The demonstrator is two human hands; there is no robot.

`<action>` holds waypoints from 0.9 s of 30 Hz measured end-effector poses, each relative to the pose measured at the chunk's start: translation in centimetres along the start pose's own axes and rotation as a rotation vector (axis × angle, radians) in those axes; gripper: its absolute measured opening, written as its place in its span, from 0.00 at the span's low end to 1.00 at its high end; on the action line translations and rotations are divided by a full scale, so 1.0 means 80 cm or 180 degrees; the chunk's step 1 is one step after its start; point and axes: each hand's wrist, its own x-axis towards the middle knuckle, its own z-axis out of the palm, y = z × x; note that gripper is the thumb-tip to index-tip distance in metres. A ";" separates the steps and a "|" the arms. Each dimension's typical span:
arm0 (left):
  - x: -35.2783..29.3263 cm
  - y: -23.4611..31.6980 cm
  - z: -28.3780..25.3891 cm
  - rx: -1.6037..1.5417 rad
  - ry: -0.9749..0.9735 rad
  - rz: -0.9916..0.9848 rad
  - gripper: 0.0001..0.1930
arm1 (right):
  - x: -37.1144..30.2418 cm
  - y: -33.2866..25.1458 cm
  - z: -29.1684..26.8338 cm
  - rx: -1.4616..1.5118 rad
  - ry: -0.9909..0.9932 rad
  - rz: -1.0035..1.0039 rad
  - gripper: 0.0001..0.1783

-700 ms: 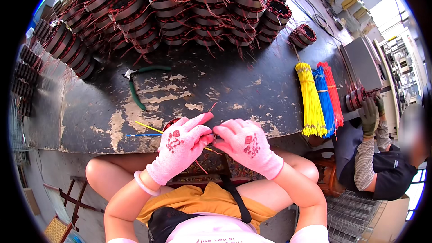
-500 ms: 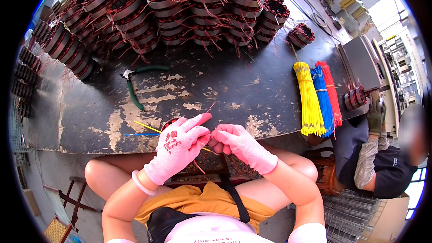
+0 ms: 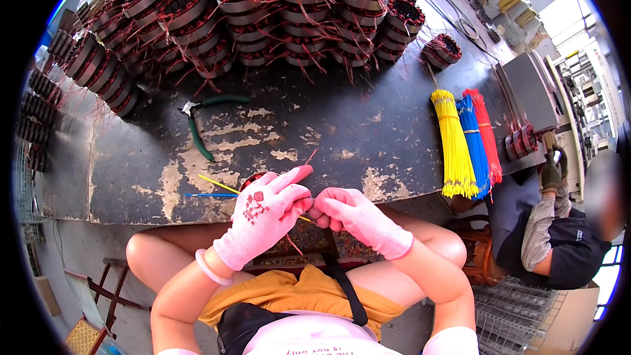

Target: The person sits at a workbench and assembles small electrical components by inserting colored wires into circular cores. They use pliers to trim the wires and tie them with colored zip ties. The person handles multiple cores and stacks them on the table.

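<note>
Both my hands wear pink gloves and meet over the table's front edge. My left hand (image 3: 263,210) is bent over a wound motor stator (image 3: 252,179), mostly hidden beneath it; its thumb and fingers pinch close to thin wires. A yellow wire (image 3: 218,183) and a blue wire (image 3: 210,195) stick out on the left side. The yellow one seems to come out again between the hands. My right hand (image 3: 355,217) is closed in a pinch at its end, fingertips nearly touching the left ones. Thin reddish lead wires (image 3: 294,244) poke out above and below my left hand.
Green-handled pliers (image 3: 197,118) lie at the left of the worn table (image 3: 315,138). Stacked stators (image 3: 302,20) fill the back. Bundles of yellow (image 3: 453,144), blue (image 3: 473,144) and red wires (image 3: 486,135) lie on the right. A co-worker (image 3: 552,230) sits at far right.
My hands stay pinched together in almost the same place, with the right wrist slightly lower. The whole view has shifted a little. At far right, the co-worker's gloved hands have moved slightly.
</note>
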 end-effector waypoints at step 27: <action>0.002 0.000 -0.008 0.0074 -0.0070 -0.0051 0.06 | 0.014 0.013 0.013 -0.3656 0.1453 -0.2573 0.19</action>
